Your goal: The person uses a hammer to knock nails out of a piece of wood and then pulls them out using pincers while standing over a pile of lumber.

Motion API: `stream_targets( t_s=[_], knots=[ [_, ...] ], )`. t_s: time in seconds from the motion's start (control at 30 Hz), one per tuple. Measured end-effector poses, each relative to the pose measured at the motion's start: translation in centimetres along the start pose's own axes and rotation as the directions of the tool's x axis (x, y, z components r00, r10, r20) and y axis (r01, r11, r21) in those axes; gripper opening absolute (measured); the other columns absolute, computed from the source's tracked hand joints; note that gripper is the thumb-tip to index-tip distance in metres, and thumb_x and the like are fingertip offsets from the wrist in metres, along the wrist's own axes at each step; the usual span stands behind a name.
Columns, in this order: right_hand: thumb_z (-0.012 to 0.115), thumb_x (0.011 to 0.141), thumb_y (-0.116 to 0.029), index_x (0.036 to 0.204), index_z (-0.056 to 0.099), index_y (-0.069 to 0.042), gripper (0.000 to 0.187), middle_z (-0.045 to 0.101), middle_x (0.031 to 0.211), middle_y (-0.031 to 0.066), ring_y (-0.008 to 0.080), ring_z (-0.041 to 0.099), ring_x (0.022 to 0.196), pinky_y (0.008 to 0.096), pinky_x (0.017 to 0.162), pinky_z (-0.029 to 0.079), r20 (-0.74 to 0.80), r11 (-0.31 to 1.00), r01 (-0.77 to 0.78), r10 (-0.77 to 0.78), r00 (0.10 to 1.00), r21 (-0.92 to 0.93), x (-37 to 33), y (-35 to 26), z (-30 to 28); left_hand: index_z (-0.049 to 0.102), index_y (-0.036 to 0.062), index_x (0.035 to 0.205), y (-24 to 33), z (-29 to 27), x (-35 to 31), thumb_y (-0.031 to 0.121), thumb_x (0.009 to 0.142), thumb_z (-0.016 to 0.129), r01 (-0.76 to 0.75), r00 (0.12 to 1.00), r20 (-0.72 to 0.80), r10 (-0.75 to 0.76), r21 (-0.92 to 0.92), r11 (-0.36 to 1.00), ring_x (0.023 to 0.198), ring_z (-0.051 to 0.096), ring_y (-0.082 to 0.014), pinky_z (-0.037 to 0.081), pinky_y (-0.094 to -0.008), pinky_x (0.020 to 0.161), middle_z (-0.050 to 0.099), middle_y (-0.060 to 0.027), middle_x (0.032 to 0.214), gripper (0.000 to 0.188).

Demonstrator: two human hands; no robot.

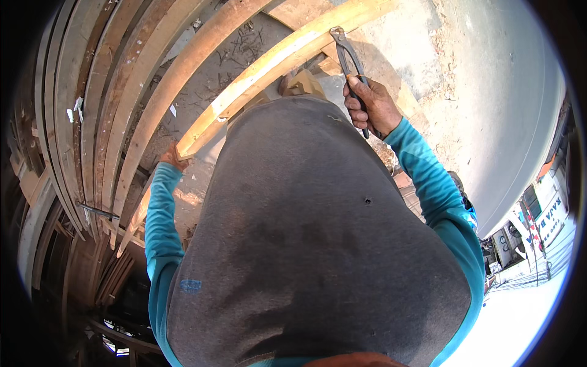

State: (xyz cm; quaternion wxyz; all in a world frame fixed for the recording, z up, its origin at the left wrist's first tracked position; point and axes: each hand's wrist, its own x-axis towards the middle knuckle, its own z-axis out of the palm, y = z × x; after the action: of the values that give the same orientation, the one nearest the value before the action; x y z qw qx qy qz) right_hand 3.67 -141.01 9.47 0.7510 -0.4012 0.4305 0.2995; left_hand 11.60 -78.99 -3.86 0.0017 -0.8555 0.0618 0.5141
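Note:
A pair of dark metal pincers (339,44) is in my right hand (371,103), with my fingers wrapped around the handles. The jaws are at the edge of a pale wooden beam (269,70); whether they grip anything there is too small to tell. This beam runs from lower left to upper right in front of me. At its near left end, my left hand (175,156) is closed around the wood, and its fingers are partly hidden by the beam.
Several long wooden boards (113,92) stack up along the left, with a dark bar (98,211) across them. Scattered nails or wood bits (241,48) lie on the concrete floor beyond the beam. To the right stands a large grey surface (507,104).

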Motion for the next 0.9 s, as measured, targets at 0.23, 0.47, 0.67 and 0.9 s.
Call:
stream_targets(
  t_s=[0.23,0.47,0.67,0.9],
  knots=[
    [0.051,0.106,-0.041,0.096,0.051,-0.005,0.037,0.047,0.069,0.0001,0.0089,0.044,0.051,0.0261,0.044,0.040,-0.123,0.982,0.155,-0.142,0.982,0.104,1.1,3.3,4.2,0.040,-0.0039,0.138,1.4,-1.1,-0.6,0.028,0.074,0.085,-0.030,1.000,0.005,0.030,0.019,0.999,0.110,0.067,-0.0299,0.055,-0.0362,0.094,0.067,-0.0197,0.119,0.085],
    [0.049,0.106,-0.029,0.097,0.049,-0.005,0.027,0.049,0.070,0.0039,0.0113,0.044,0.052,0.0295,0.045,0.040,-0.261,0.890,0.289,-0.203,0.944,0.353,2.7,5.5,9.7,0.043,0.0012,0.134,-3.4,1.2,0.6,0.027,0.072,0.087,-0.124,0.987,-0.107,0.118,-0.053,0.991,0.110,0.066,-0.0367,0.056,-0.0385,0.090,0.066,-0.0214,0.119,0.080],
    [0.045,0.105,-0.024,0.097,0.047,-0.003,0.022,0.050,0.072,0.0053,0.0142,0.046,0.055,0.0318,0.048,0.043,-0.386,0.703,0.400,-0.190,0.902,0.588,3.2,6.1,13.2,0.049,0.0084,0.120,6.0,1.4,-4.1,0.031,0.074,0.087,0.085,0.940,-0.335,-0.067,0.040,0.996,0.115,0.062,-0.0398,0.044,-0.0572,0.102,0.066,-0.0189,0.117,0.063],
    [0.046,0.102,-0.020,0.104,0.052,0.000,0.020,0.054,0.076,0.0057,0.0150,0.054,0.062,0.0322,0.055,0.048,-0.445,0.751,0.551,-0.380,0.811,0.364,1.6,10.4,19.1,0.047,0.0081,0.124,5.4,-1.0,-3.4,0.035,0.076,0.087,-0.089,0.978,-0.185,0.091,0.023,0.996,0.115,0.061,-0.0437,0.046,-0.0531,0.099,0.065,-0.0224,0.118,0.068]
  ],
)
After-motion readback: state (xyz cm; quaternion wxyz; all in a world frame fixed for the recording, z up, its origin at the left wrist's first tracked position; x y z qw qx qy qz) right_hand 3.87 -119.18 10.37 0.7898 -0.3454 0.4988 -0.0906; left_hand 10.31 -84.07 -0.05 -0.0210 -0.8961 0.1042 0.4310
